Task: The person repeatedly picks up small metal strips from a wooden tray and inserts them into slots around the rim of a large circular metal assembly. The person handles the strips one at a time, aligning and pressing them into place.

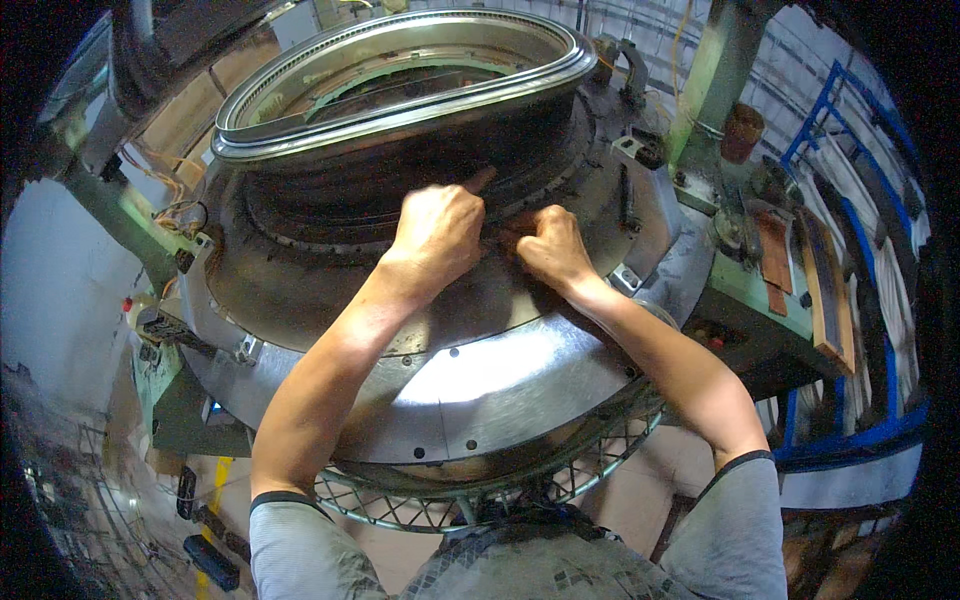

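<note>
Both my arms reach over a large round metal machine, to the base of the dark, curved wall (350, 190) at its centre. My left hand (440, 232) is closed, back upward, with one finger pointing out against that wall. Close to its right, my right hand (556, 245) is curled with its fingers tucked under, low at the wall's foot. Whatever either hand grips is hidden by the fingers and shadow. A shiny oval-looking metal ring (420, 108) crowns the dark wall. Below my hands lies the dull metal plate (470, 300) around the wall.
A bright metal rim (500, 372) with bolt holes runs along the near edge. Small metal clamps (627, 278) sit around it. Green posts (718, 95) flank the machine. At the right are a wooden board (826, 290) and a blue rack (885, 300) holding pale sheets.
</note>
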Tool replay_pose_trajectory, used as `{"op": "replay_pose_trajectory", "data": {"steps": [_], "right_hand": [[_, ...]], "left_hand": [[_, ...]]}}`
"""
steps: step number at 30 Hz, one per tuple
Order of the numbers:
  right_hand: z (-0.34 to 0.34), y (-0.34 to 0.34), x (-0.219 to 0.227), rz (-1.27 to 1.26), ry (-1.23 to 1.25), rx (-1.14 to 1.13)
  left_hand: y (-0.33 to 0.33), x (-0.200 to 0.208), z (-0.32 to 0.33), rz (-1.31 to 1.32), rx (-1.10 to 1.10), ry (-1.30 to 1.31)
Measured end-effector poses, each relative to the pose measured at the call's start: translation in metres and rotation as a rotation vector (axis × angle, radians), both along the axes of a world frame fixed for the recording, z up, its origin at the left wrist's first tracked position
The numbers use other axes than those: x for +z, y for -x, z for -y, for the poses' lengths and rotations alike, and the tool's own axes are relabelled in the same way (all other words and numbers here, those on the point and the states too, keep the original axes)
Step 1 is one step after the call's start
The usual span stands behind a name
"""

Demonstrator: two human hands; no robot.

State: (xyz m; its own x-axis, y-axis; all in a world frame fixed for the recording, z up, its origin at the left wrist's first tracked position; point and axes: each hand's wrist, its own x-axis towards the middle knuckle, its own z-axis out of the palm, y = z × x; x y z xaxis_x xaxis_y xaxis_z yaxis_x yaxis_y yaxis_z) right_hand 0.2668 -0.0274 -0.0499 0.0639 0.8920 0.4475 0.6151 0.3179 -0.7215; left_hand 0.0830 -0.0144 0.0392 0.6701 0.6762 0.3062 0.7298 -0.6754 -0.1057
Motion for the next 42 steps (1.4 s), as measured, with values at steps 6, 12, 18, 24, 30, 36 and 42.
{"op": "replay_pose_trajectory", "data": {"steps": [6, 12, 18, 24, 30, 36, 42], "right_hand": [[-0.013, 0.003, 0.006, -0.061, -0.110, -0.065], [0.005, -0.009, -0.005, -0.143, 0.075, 0.040], [-0.047, 0.001, -0.016, -0.117, -0.188, -0.060], [-0.072, 0.024, 0.005, -0.316, -0.218, -0.116], [-0.076, -0.002, 0.028, 0.310, -0.384, -0.328], [-0.075, 0.003, 0.048, -0.211, -0.062, 0.003], [-0.068, 0.000, 0.072, -0.773, 0.298, 0.413]], "left_hand": [[0.008, 0.016, -0.009, 0.023, 0.049, -0.010], [0.003, 0.006, -0.006, 0.003, -0.020, 0.115], [0.007, 0.026, -0.014, 0.043, 0.052, -0.026], [0.006, 0.034, -0.008, 0.049, 0.111, -0.083], [0.006, 0.024, -0.018, 0.035, 0.073, -0.105], [0.036, 0.006, 0.008, 0.201, -0.156, -0.102], [0.055, -0.016, 0.020, 0.337, -0.110, -0.086]]}}
